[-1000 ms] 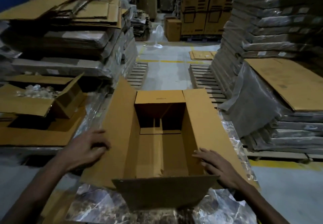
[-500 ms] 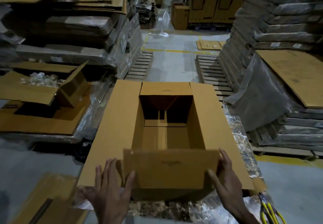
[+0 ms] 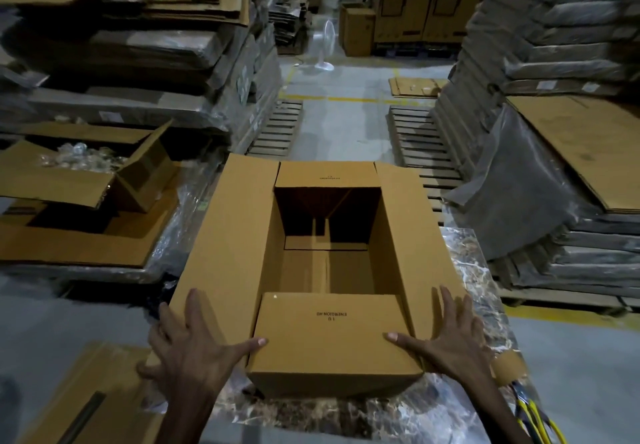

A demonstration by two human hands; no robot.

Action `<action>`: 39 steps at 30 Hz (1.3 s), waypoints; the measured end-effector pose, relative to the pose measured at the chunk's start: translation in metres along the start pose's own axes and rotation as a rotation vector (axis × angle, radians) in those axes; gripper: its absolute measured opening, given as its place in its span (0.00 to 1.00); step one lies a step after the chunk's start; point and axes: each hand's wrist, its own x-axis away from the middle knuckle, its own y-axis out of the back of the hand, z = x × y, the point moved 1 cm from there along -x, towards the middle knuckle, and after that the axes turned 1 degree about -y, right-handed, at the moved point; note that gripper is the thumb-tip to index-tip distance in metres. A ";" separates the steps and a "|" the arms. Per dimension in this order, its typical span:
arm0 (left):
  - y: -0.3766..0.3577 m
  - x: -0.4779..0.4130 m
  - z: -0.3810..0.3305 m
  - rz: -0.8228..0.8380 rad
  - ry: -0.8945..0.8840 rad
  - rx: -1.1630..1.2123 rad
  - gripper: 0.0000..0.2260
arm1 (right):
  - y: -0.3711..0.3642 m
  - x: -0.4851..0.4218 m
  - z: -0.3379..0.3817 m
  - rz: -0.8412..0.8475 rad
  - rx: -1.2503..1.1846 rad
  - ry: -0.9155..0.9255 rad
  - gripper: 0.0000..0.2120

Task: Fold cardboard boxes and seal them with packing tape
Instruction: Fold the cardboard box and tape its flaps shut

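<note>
1. Stack of flattened cardboard [image 3: 131, 45], 10 o'clock: loose sheets on top, film-wrapped bundles beneath

2. Stack of wrapped bundles [image 3: 561, 28], 2 o'clock: grey film, with one bare cardboard sheet [image 3: 588, 146] lying on a lower pile at 3 o'clock

3. Cardboard box [image 3: 391, 236], centre of view: stands upright with its top open, on a shiny film-covered surface [image 3: 464, 270]. Both long side flaps are spread outward and the far flap leans away. The near flap [image 3: 332, 336] is folded in over the near end of the opening, its printed text upside down

4. Open carton [image 3: 52, 180], 9 o'clock: flaps up, clear plastic pieces inside, standing on flat cardboard

5. Wooden pallets [image 3: 277, 125], 12 o'clock: two, one each side of the aisle, just beyond the box

6. Upright printed cartons [image 3: 415, 0], 1 o'clock: far end of the aisle

7. Left hand [image 3: 194, 353], 7 o'clock: fingers straight and spread, palm flat on the left side flap, thumb tip touching the near flap's left edge. It grips nothing

8. Right hand [image 3: 457, 339], 5 o'clock: fingers straight and spread, flat on the right side flap, thumb tip touching the near flap's right edge. It grips nothing

9. Pedestal fan [image 3: 325, 45], 12 o'clock: white, on the floor, well apart from the box

10. Yellow-handled item [image 3: 533, 416], 5 o'clock: cut off by the frame edge, kind not clear
</note>
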 end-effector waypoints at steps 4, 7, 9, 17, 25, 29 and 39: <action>0.023 0.021 -0.026 -0.160 -0.074 -0.262 0.69 | 0.026 0.008 0.006 -0.229 0.009 -0.021 0.73; 0.032 0.047 -0.047 -0.235 -0.253 -0.441 0.65 | 0.051 0.025 0.011 -0.390 0.066 0.096 0.65; 0.034 0.068 -0.063 -0.231 -0.403 -0.437 0.61 | 0.068 0.041 0.023 -0.421 -0.003 0.236 0.58; -0.001 0.095 -0.094 0.192 -0.540 0.339 0.40 | 0.042 0.071 0.084 0.052 -0.235 0.655 0.42; -0.070 0.060 -0.087 0.124 -0.737 -0.079 0.30 | -0.061 0.021 0.074 -0.103 0.341 0.705 0.29; -0.070 0.049 -0.082 0.106 -0.725 0.058 0.23 | -0.072 0.017 0.071 -0.216 0.376 0.738 0.29; -0.057 -0.003 -0.075 0.201 -0.544 -0.073 0.51 | -0.046 -0.003 0.072 -0.097 0.191 0.397 0.56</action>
